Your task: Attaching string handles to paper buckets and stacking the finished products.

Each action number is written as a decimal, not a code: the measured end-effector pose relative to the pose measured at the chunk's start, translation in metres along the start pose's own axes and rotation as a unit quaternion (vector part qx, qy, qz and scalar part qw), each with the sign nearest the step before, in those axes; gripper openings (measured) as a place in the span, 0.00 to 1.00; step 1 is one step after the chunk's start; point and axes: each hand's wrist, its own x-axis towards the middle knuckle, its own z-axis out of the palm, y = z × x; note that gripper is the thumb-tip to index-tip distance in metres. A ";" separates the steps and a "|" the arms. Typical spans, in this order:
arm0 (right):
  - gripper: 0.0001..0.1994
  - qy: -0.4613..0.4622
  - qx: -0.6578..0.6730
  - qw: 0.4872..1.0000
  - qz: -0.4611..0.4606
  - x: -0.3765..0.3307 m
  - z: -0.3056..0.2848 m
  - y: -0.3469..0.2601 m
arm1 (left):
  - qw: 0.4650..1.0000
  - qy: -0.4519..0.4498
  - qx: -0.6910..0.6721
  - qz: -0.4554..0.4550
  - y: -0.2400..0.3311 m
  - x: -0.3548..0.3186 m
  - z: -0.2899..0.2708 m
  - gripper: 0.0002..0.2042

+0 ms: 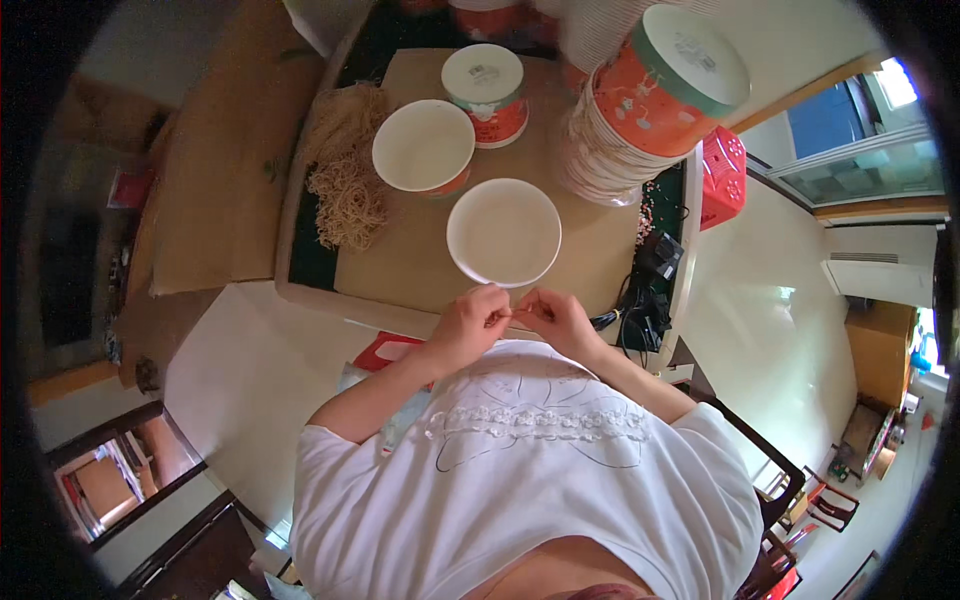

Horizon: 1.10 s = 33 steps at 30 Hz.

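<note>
While both your hands pinch sth tiny & thin, left hand [470,322] & right hand [557,318] fingertips nearly touching, it's prob light, flimsy; grip its edges near white bowl [503,232].

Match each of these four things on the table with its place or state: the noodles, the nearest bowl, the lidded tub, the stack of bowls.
Things:
1. noodles
2. nearest bowl
3. lidded tub
4. stack of bowls

Places or states:
A. far side, closed
B. right side, under a tilted tub
C. left edge, loose heap
D. open, just beyond the hands

Pairs: 1-C, 2-D, 3-A, 4-B
</note>
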 end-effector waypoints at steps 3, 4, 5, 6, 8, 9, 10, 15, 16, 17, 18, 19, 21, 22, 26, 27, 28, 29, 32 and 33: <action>0.04 0.031 0.012 0.999 -0.004 0.001 -0.002 0.011 | 0.868 0.077 0.425 0.247 -0.006 0.011 -0.005 0.05; 0.03 0.046 0.017 0.999 -0.003 0.000 -0.003 0.014 | 0.796 0.120 0.524 0.279 -0.018 0.020 -0.012 0.05; 0.03 0.042 0.018 0.999 -0.004 -0.003 -0.005 0.014 | 0.780 0.148 0.534 0.291 -0.025 0.029 -0.022 0.07; 0.03 0.050 0.001 0.999 0.012 -0.006 -0.009 0.012 | 0.780 0.149 0.536 0.288 -0.033 0.029 -0.028 0.07; 0.03 0.060 -0.016 0.998 0.023 -0.005 -0.013 0.016 | 0.841 -0.008 0.507 0.188 -0.036 0.033 -0.039 0.07; 0.02 0.082 0.005 0.996 -0.033 -0.004 -0.012 0.024 | 0.839 -0.008 0.510 0.188 -0.035 0.031 -0.035 0.07; 0.02 0.109 0.026 0.990 -0.084 -0.006 -0.012 0.029 | 0.900 0.034 0.400 0.168 -0.019 0.026 -0.025 0.06; 0.04 0.193 0.099 0.971 -0.101 0.006 0.006 0.004 | 0.993 0.120 -0.004 -0.018 0.009 0.018 -0.010 0.08; 0.05 0.203 0.108 0.965 -0.124 0.009 0.009 0.003 | 0.993 0.119 0.000 -0.018 0.008 0.017 -0.009 0.08; 0.05 0.204 0.111 0.965 -0.126 0.012 0.011 0.001 | 0.988 0.119 -0.090 -0.049 0.005 0.016 -0.009 0.09; 0.05 0.210 0.075 0.963 -0.151 0.015 0.013 0.000 | 0.973 0.118 -0.179 -0.079 0.003 0.015 -0.009 0.10; 0.05 0.215 0.037 0.960 -0.175 0.017 0.014 -0.001 | 0.974 0.118 -0.177 -0.080 0.008 0.013 -0.009 0.10; 0.06 0.225 0.021 0.958 -0.179 0.023 0.016 0.000 | 0.974 0.122 -0.180 -0.059 0.023 0.012 -0.008 0.13; 0.07 0.232 0.002 0.955 -0.183 0.025 0.016 0.000 | 0.974 0.125 -0.179 -0.059 0.027 0.011 -0.007 0.13; 0.07 0.233 0.031 0.953 -0.193 0.028 0.019 -0.006 | 0.972 0.137 -0.187 -0.042 0.023 0.010 -0.007 0.14; 0.07 0.234 0.042 0.952 -0.195 0.029 0.019 -0.005 | 0.979 0.139 -0.144 -0.025 0.018 0.010 -0.007 0.16; 0.07 0.235 0.053 0.950 -0.198 0.030 0.019 -0.004 | 0.979 0.141 -0.144 -0.025 0.015 0.010 -0.007 0.16; 0.07 0.233 0.053 0.950 -0.199 0.031 0.020 -0.003 | 0.972 0.145 -0.184 -0.030 0.011 0.010 -0.007 0.17; 0.06 0.233 0.055 0.952 -0.189 0.030 0.020 0.000 | 0.959 0.139 -0.242 -0.039 0.005 0.009 -0.011 0.21; 0.06 0.231 0.038 0.951 -0.203 0.030 0.019 0.001 | 0.955 0.130 -0.261 -0.045 0.004 0.008 -0.013 0.22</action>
